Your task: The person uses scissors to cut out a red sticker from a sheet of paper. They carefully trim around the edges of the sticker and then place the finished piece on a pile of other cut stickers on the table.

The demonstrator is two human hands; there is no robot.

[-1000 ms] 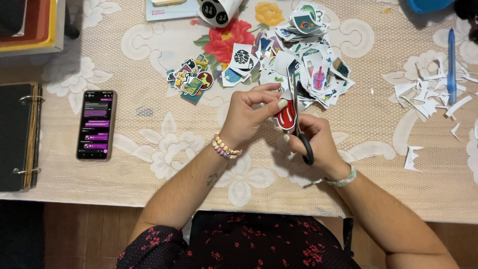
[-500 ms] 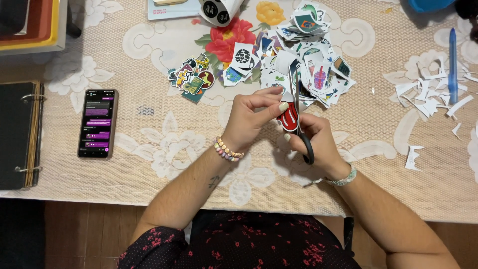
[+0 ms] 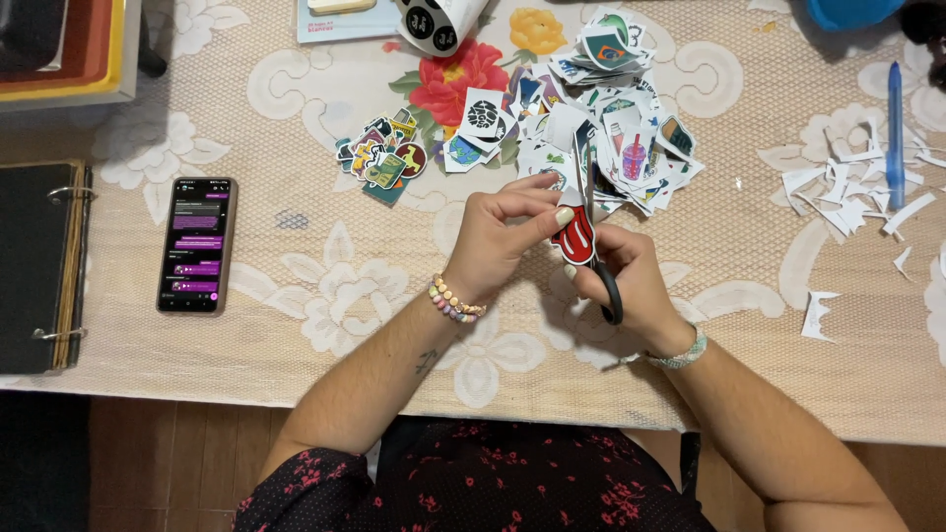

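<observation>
Your left hand (image 3: 503, 232) pinches the small red, white-edged paper sticker (image 3: 574, 234) above the lace-covered counter (image 3: 325, 286) — fingers closed on its edge. Your right hand (image 3: 631, 281) grips the black-handled scissors (image 3: 599, 258). It looks light and floppy — hold it close to the cut.
</observation>
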